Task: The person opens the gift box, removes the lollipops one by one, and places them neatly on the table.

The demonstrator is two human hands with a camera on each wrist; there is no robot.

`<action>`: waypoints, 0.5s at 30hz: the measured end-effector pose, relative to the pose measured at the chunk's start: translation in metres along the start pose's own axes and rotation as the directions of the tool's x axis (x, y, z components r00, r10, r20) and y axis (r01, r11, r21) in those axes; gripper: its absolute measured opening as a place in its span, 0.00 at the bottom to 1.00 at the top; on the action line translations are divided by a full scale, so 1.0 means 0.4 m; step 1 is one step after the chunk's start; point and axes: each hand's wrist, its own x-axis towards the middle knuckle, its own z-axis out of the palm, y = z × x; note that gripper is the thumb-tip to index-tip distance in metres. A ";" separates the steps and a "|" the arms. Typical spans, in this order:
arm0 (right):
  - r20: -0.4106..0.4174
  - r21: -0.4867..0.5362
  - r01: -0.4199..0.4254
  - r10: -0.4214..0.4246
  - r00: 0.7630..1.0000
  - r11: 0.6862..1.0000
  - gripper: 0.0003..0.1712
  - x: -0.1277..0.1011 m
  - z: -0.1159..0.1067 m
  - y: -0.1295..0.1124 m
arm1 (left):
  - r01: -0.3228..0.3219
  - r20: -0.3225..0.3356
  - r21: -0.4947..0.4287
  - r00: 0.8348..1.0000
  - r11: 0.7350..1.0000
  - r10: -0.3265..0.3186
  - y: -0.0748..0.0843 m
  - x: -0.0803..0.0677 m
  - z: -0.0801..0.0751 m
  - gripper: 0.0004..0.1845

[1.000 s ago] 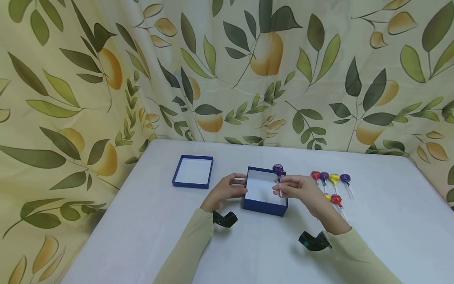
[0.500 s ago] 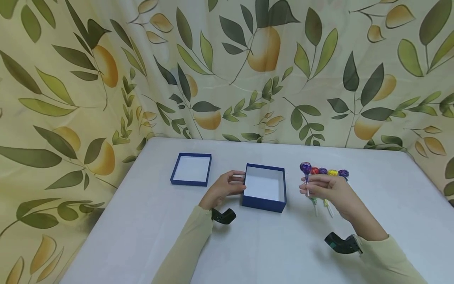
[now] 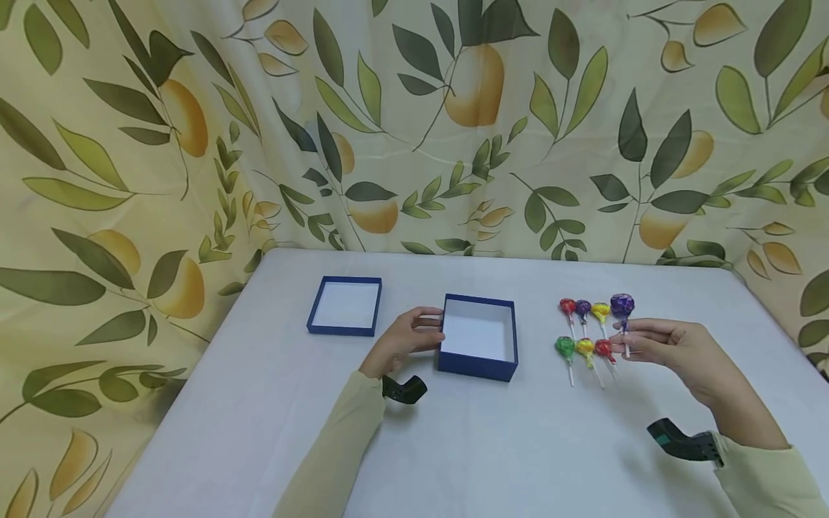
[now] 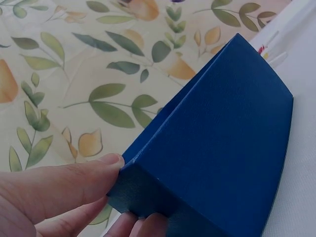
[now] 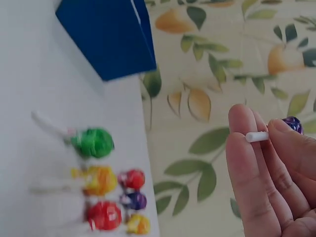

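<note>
My right hand [image 3: 654, 342] pinches the white stick of a purple lollipop [image 3: 622, 305], held upright at the right end of two rows of lollipops [image 3: 585, 329] lying on the white table [image 3: 453, 446]. In the right wrist view the stick [image 5: 256, 136] shows between my fingertips, with the green lollipop [image 5: 93, 142] and others below. My left hand [image 3: 411, 338] grips the left wall of an open blue box [image 3: 479, 337] with a white inside. The left wrist view shows my thumb [image 4: 74, 182] on the box's corner [image 4: 207, 163].
A second open blue box half [image 3: 345, 306] lies to the left of the first. A leaf-and-fruit patterned curtain [image 3: 414, 122] hangs behind and to the left of the table. Black wrist cameras [image 3: 404, 389] sit at both of my cuffs.
My right hand has carried the purple lollipop from over the blue box rightwards to the far end of the lollipop rows. The left hand has stayed on the box.
</note>
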 end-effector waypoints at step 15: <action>0.119 0.061 -0.225 0.217 0.969 0.972 0.27 0.027 -0.058 0.129 | -0.001 -0.002 -0.008 1.000 1.000 0.001 0.004 -0.006 0.003 0.28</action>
